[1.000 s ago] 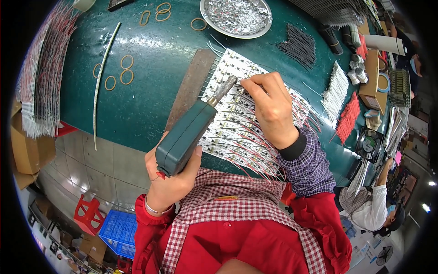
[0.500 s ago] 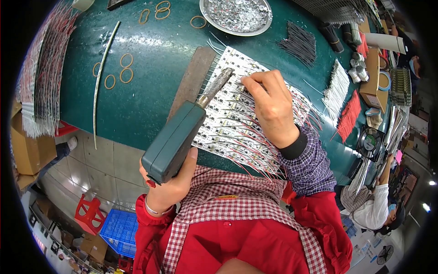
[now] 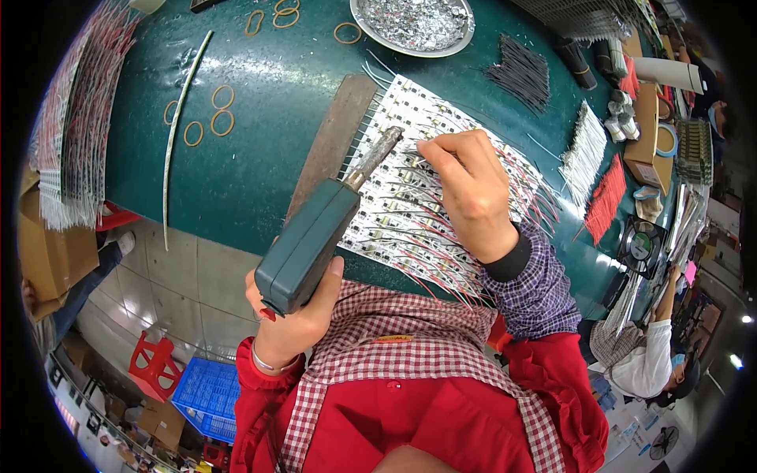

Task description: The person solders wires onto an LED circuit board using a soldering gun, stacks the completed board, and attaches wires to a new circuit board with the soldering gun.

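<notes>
Carefully, the fingers of the left hand (image 3: 293, 322) are wrapped around a green soldering gun (image 3: 307, 246); it seems heavy and stiff, so better hold its body, never the metal tip (image 3: 380, 154). The right hand's (image 3: 475, 197) fingertips are pinched; whether on anything, I cannot tell. Under them lie white circuit boards (image 3: 385, 183), probably light, fragile, best taken by edges.

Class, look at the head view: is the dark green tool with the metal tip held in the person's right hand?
No, the left hand grips the dark green tool, while the right hand is over the white boards.
</notes>
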A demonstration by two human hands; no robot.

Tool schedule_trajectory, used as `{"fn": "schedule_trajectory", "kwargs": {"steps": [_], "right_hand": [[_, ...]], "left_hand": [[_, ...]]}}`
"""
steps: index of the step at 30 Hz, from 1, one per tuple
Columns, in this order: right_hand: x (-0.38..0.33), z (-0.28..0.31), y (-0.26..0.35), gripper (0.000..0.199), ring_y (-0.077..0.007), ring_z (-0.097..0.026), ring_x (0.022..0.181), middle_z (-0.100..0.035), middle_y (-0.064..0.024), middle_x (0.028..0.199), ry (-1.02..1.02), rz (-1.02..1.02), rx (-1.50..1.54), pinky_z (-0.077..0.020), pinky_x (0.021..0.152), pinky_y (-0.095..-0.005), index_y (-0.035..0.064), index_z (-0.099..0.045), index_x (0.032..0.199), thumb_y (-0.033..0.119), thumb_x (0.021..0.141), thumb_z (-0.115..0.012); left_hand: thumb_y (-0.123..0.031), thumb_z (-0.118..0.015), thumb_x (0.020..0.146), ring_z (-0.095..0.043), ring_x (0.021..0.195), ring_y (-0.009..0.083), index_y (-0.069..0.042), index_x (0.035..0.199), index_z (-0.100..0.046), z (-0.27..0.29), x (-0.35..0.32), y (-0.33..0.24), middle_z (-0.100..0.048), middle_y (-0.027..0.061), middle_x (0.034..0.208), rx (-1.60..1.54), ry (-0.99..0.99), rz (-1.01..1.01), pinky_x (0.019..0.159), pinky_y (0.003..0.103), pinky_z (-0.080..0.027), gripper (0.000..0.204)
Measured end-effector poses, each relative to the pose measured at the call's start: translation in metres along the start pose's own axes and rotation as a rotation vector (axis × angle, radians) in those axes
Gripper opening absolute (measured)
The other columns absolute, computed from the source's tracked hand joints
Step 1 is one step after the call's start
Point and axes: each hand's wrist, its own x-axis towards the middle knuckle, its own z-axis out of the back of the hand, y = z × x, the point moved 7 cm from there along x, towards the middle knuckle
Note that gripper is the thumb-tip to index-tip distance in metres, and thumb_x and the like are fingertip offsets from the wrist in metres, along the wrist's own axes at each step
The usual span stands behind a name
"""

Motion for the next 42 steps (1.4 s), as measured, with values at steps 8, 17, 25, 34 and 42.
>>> {"fn": "schedule_trajectory", "kwargs": {"steps": [8, 17, 25, 34, 42], "right_hand": [[0.0, -0.004, -0.001, 0.031, -0.0267, -0.057, 0.081, -0.059, -0.0119, 0.091, 0.022, 0.012, 0.01, -0.0492, 0.067, -0.0351, -0.0026, -0.064, 0.099, -0.005, 0.068, -0.064], [0.001, -0.006, 0.0, 0.03, -0.0269, -0.056, 0.083, -0.059, -0.0117, 0.093, 0.069, 0.012, -0.029, -0.0496, 0.069, -0.0353, -0.0029, -0.064, 0.1, -0.004, 0.07, -0.063], [0.001, -0.007, 0.001, 0.03, -0.0268, -0.056, 0.083, -0.058, -0.0119, 0.092, 0.064, 0.014, -0.045, -0.0494, 0.069, -0.0352, -0.0031, -0.063, 0.099, -0.005, 0.07, -0.063], [0.001, -0.004, 0.003, 0.031, -0.0268, -0.056, 0.083, -0.058, -0.0121, 0.092, 0.033, 0.019, -0.047, -0.0489, 0.07, -0.0347, -0.0036, -0.063, 0.099, -0.005, 0.068, -0.063], [-0.008, -0.002, 0.012, 0.033, -0.0266, -0.057, 0.08, -0.06, -0.0115, 0.092, -0.007, 0.015, 0.029, -0.0492, 0.066, -0.0347, -0.0033, -0.065, 0.099, -0.005, 0.067, -0.064]], "left_hand": [[0.003, -0.075, 0.073, -0.065, 0.067, 0.021, 0.003, 0.085, -0.069, -0.002, 0.004, 0.002, -0.068, 0.0118, 0.086, -0.213, -0.021, 0.024, 0.061, 0.031, -0.052, 0.013], [0.008, -0.072, 0.072, -0.064, 0.065, 0.0223, 0.005, 0.086, -0.066, -0.001, 0.01, -0.002, -0.066, 0.0133, 0.081, -0.219, 0.01, -0.011, 0.058, 0.029, -0.05, 0.015], [0.001, -0.074, 0.073, -0.067, 0.067, 0.0227, 0.003, 0.084, -0.07, 0.003, -0.002, 0.003, -0.068, 0.0121, 0.083, -0.186, -0.039, 0.05, 0.058, 0.031, -0.052, 0.012], [0.0, -0.075, 0.074, -0.067, 0.064, 0.022, 0.0, 0.085, -0.072, 0.007, -0.002, -0.005, -0.069, 0.0118, 0.082, -0.113, -0.057, -0.061, 0.058, 0.03, -0.052, 0.012], [0.001, -0.075, 0.073, -0.066, 0.066, 0.0223, 0.0, 0.083, -0.072, 0.01, -0.011, 0.001, -0.069, 0.011, 0.085, -0.044, -0.044, 0.024, 0.06, 0.031, -0.053, 0.01]]}}
